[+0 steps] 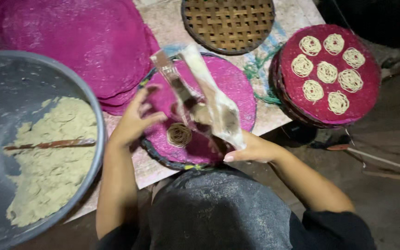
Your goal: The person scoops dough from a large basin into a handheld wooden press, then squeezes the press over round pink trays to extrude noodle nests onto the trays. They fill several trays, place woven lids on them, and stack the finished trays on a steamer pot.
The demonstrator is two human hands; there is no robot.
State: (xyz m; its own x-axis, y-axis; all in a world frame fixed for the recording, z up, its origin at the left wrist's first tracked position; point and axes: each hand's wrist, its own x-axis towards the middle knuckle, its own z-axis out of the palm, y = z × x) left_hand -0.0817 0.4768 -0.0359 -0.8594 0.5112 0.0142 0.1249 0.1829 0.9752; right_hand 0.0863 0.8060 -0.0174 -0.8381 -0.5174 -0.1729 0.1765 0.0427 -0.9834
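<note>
My right hand (251, 149) grips the lower end of a long dough-smeared press (209, 99) that tilts up over a round pink mat (237, 83). My left hand (135, 118) rests with fingers spread on the mat's left side, next to the press's second handle (170, 76). A small coil of thin noodle strands (179, 134) lies on the mat just under the press. To the left stands a big grey bowl (5, 92) with pale green dough (54, 162) and a brown stick (52, 144) lying across it.
At the right, a stack of red round mats (371, 88) carries several noodle coils (327, 71). A woven bamboo tray (228, 22) sits at the top. A pile of pink mats (84, 41) lies at top left. Dark ground lies to the right.
</note>
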